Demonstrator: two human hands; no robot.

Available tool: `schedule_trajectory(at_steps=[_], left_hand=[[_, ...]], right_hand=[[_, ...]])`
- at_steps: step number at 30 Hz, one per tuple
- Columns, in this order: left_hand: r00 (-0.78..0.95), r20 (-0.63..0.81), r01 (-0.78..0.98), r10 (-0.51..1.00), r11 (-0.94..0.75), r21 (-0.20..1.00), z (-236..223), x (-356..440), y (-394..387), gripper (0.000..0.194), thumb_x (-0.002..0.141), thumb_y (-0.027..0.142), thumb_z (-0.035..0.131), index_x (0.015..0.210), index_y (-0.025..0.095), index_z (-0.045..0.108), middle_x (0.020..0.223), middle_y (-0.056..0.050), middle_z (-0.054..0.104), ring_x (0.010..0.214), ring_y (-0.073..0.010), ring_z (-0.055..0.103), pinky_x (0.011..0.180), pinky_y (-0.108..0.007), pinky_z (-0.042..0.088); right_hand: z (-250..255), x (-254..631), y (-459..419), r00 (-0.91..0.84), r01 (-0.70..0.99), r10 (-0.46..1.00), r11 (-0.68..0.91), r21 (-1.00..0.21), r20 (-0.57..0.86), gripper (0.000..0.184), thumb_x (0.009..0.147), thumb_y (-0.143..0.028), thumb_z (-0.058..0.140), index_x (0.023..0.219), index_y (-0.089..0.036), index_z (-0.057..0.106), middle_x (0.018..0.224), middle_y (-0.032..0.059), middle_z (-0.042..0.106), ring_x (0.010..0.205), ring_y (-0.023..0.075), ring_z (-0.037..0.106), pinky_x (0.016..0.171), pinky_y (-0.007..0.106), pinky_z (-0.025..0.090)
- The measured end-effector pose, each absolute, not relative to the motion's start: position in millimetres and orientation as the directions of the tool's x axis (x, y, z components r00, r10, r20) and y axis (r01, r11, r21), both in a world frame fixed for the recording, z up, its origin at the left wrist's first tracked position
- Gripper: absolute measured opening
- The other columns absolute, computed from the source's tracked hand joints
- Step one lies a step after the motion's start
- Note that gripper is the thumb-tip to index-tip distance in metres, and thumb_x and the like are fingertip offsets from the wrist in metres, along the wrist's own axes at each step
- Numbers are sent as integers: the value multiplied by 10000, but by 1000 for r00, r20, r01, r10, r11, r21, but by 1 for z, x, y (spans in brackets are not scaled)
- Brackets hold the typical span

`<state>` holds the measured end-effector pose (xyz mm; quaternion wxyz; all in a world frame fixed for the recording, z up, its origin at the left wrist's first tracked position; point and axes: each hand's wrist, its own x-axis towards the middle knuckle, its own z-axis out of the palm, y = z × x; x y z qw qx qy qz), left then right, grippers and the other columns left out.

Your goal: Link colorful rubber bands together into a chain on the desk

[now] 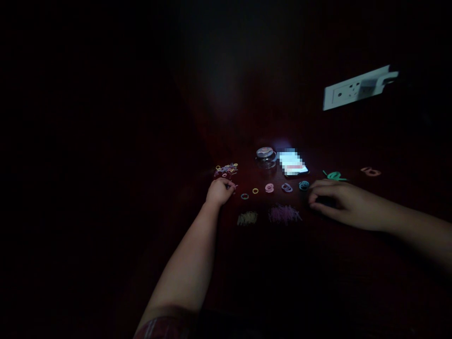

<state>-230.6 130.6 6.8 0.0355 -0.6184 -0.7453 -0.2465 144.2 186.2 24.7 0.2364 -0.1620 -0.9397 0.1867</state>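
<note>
Closed in a pinch, my left hand (219, 192) is just in front of a mixed pile of small coloured bands (226, 169). A tiny pale band seems to poke out at its fingertips, hard to see in the dim light. My right hand (335, 200) hovers low over the table, thumb and fingers apart with nothing visible between them. Nearest to it are teal bands (303, 186). Leftward from these run purple bands (287, 188), pink bands (269, 188), a yellow band (255, 191) and a small greenish band (245, 196).
A lidded clear jar (266, 157) stands behind the row, beside a lit phone (292, 162). Green bands (334, 175) and orange bands (370, 172) lie to the right. Nearer are a yellowish heap (247, 218) and a purple heap (284, 213). A white socket strip (358, 88) is at upper right.
</note>
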Motion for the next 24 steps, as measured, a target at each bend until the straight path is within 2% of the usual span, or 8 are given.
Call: schedule_trajectory(at_steps=[7, 15, 17, 21, 24], left_hand=[[-255, 366, 934, 895, 129, 334, 8, -228, 129, 151, 824, 298, 632, 846, 205, 749, 944, -52, 737, 875, -194, 672, 865, -293, 510], [-240, 437, 935, 867, 86, 343, 10, -226, 129, 156, 852, 293, 592, 845, 205, 720, 1006, -53, 716, 977, -194, 648, 923, -289, 476], [-227, 461, 937, 858, 63, 344, 14, -223, 128, 172, 872, 299, 566, 842, 196, 701, 952, -51, 712, 912, -183, 649, 872, -276, 487], [-145, 545, 947, 826, -44, 319, 29, -201, 124, 187, 906, 294, 517, 850, 179, 655, 795, -34, 667, 694, -143, 597, 711, -244, 478], [8, 631, 954, 776, -195, 227, 41, -169, 117, 154, 910, 267, 525, 853, 190, 645, 807, -30, 656, 750, -148, 595, 749, -258, 472]], right_hand=[[26, 145, 184, -828, 216, 406, 868, -448, 387, 147, 871, -318, 555, 833, -210, 647, 887, 70, 644, 825, 222, 624, 767, 392, 494], [26, 143, 184, -823, 215, 403, 873, -438, 399, 150, 873, -310, 546, 824, -209, 645, 871, 62, 641, 806, 209, 619, 752, 378, 483], [27, 143, 183, -821, 213, 401, 876, -433, 406, 155, 875, -308, 541, 822, -208, 646, 865, 61, 640, 800, 207, 617, 750, 374, 481], [29, 143, 182, -798, 221, 405, 886, -409, 446, 159, 883, -298, 535, 820, -201, 644, 855, 62, 636, 809, 210, 612, 751, 372, 474], [31, 141, 177, -753, 233, 418, 891, -389, 508, 127, 882, -287, 554, 851, -200, 642, 846, 55, 634, 804, 203, 602, 752, 365, 464]])
